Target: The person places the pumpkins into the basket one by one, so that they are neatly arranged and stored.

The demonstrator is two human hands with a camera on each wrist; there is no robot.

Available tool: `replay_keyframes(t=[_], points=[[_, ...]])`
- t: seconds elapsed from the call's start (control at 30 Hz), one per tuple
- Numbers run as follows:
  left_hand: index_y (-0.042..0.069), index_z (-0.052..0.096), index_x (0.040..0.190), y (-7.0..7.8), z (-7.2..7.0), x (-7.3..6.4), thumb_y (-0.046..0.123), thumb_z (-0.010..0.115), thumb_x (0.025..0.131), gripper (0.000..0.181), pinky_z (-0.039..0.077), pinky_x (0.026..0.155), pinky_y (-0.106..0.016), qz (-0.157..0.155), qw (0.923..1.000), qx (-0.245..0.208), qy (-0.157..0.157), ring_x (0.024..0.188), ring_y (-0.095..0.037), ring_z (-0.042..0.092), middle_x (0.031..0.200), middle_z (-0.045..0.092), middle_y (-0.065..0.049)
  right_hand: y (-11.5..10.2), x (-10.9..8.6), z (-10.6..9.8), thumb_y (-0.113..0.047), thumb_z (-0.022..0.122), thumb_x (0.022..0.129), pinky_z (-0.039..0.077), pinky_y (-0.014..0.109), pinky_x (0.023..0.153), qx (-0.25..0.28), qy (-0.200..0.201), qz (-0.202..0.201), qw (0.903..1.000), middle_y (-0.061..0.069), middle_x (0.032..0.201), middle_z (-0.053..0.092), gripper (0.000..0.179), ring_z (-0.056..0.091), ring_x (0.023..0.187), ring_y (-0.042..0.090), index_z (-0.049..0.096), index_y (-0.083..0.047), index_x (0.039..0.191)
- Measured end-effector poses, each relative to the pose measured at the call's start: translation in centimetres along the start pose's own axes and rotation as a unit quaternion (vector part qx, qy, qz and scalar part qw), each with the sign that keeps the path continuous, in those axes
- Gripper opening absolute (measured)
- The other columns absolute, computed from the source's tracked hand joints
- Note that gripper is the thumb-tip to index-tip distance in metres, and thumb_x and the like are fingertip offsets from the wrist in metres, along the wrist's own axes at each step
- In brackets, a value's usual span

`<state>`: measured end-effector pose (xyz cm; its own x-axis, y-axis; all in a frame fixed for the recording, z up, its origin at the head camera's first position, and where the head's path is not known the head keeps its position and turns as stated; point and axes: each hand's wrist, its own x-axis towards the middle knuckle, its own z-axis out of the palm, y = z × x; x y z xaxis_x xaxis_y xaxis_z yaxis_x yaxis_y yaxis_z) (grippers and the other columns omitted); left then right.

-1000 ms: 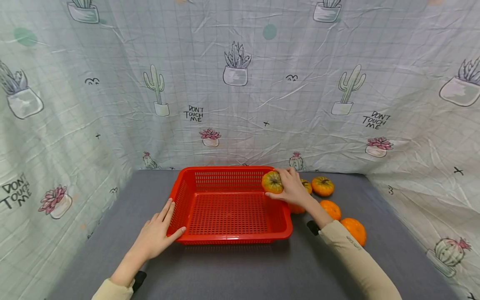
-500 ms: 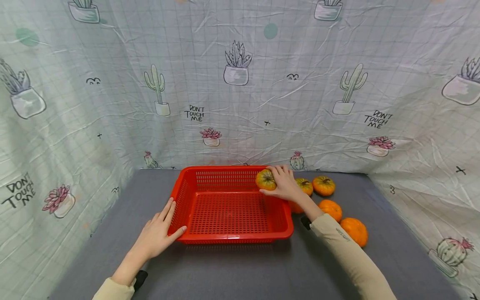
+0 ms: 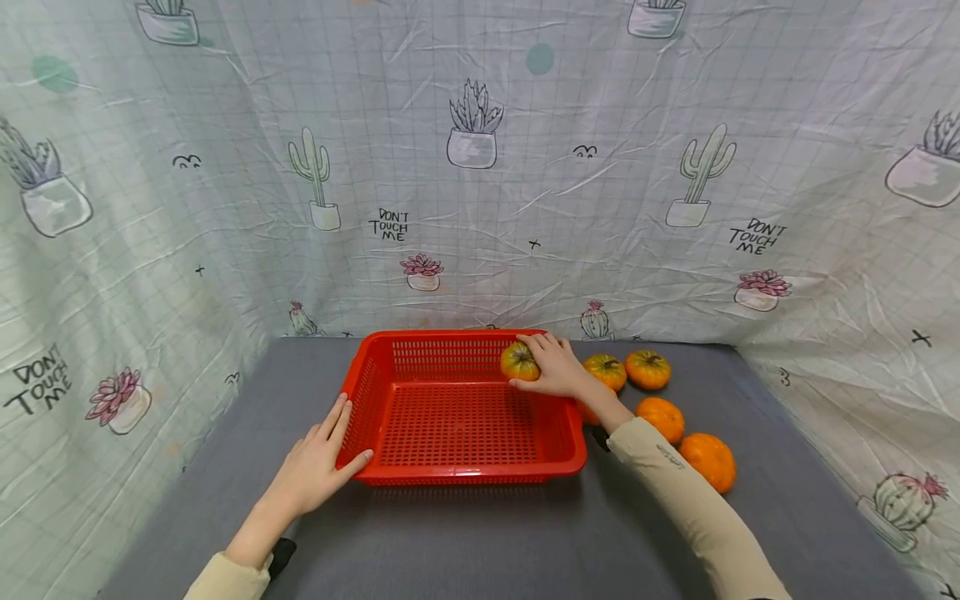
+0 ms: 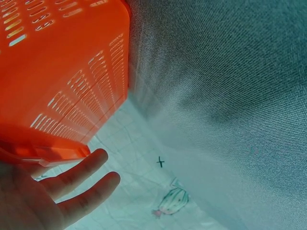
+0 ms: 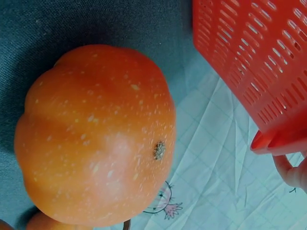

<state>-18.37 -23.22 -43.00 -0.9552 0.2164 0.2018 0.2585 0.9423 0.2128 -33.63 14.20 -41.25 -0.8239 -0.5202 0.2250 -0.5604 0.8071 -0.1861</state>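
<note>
My right hand point(image 3: 557, 368) grips a small green-and-orange pumpkin point(image 3: 519, 362) above the back right part of a red plastic basket point(image 3: 465, 473). Thumb and fingers curl round the pumpkin's right side. At the basket's left rim rests my left hand point(image 3: 307, 468), its fingers fairly straight and its thumb spread over the front corner. In the left wrist view, the slotted basket wall point(image 4: 72, 96) rises beside the fingers point(image 4: 88, 199). The right wrist view shows one fingertip point(image 5: 288, 172) by the rim; the held pumpkin is hidden there.
Several pumpkins lie right of the basket: a green-topped one point(image 3: 604, 372), another at the back point(image 3: 648, 369), an orange one point(image 3: 661, 419), a larger orange one point(image 3: 708, 462) and one partly behind my forearm point(image 3: 598, 406). A printed cloth point(image 3: 480, 208) encloses the grey table point(image 3: 480, 542).
My right hand has carried the pumpkin leftward, from the basket's right rim to further over its inside. The left hand has stayed at the left rim.
</note>
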Motion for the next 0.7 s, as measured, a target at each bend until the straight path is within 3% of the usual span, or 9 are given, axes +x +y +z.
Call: replay_keyframes(t=[0.4,0.7], points=[[0.002,0.021,0.141,-0.07,-0.03,-0.05,0.053,0.047,0.084,0.081,0.04,0.082,-0.057,0.001,1.0,-0.002,-0.003,0.111,-0.041,0.046,0.149,0.018,-0.014,-0.15,0.23,0.71,-0.049,0.068,0.07,0.028,0.048,0.084,-0.025,0.005,-0.01,0.9996,0.012,0.116,0.042,0.071,0.038,0.108,0.029,0.044,-0.011,0.125],[0.003,0.021,0.142,-0.11,0.05,-0.01,0.051,0.049,0.084,0.08,0.04,0.082,-0.058,0.002,1.0,-0.008,-0.004,0.111,-0.045,0.046,0.149,0.017,-0.014,-0.26,0.07,0.72,-0.043,0.063,0.076,0.027,0.05,0.083,-0.042,0.013,-0.008,0.999,0.013,0.117,0.043,0.066,0.036,0.107,0.03,0.041,-0.012,0.13]])
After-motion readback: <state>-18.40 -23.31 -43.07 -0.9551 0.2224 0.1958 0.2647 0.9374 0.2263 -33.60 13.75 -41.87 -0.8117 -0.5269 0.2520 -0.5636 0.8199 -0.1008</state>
